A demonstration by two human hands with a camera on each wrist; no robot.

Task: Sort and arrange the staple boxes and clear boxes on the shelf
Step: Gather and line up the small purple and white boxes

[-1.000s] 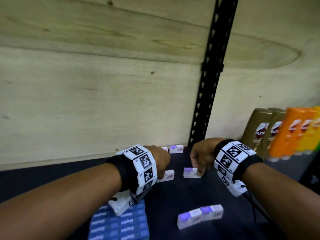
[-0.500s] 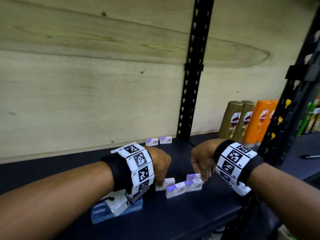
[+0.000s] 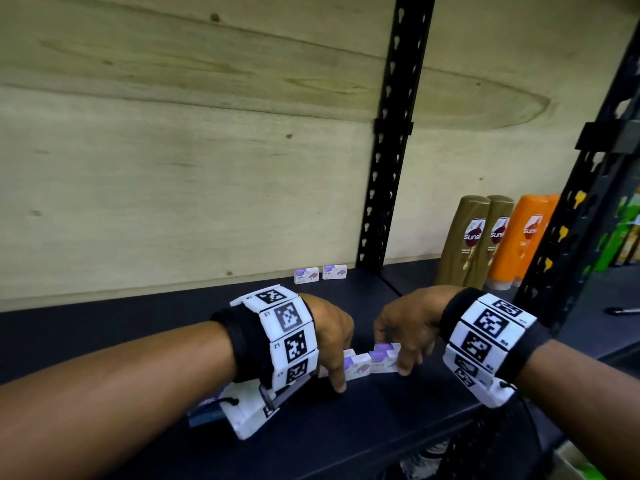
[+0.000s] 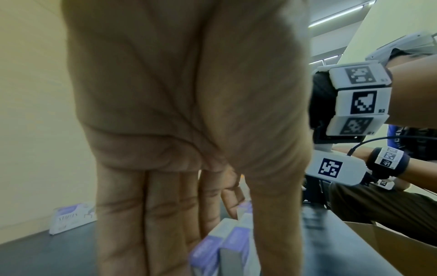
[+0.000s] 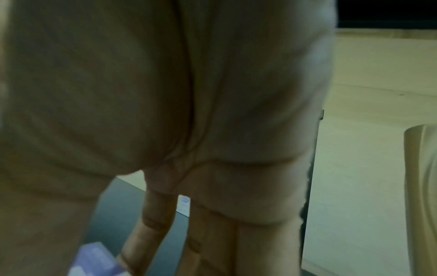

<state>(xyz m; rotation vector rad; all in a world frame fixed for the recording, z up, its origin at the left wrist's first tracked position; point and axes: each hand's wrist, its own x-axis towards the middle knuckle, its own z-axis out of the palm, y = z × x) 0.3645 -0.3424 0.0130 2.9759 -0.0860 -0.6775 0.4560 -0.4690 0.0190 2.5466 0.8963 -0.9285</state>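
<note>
A short row of small staple boxes (image 3: 370, 363) is being held near the front edge of the dark shelf (image 3: 346, 431), its long axis running left to right and tilting slightly away at the right end. The boxes are white with purple panels and are standing on their long edges, touching one another; at least three can be counted in the row, though the hands are hiding part of it. The left hand (image 3: 329, 336) is being pressed against the row's left end with fingers pointing down, and a box is being pinched between its fingers and thumb in the left wrist view. The right hand (image 3: 405, 327) is gripping the right-hand box, fingers curled over its top and thumb at its front.

Two more staple boxes (image 3: 320, 273) are standing side by side at the back of the shelf, against the wooden back panel (image 3: 173, 168), faces forward. A blue pack (image 3: 207, 408) is lying under the left wrist, mostly hidden. Three shampoo bottles (image 3: 491, 237), two brown and one orange, are standing to the right, beyond the black upright (image 3: 391, 133).
</note>
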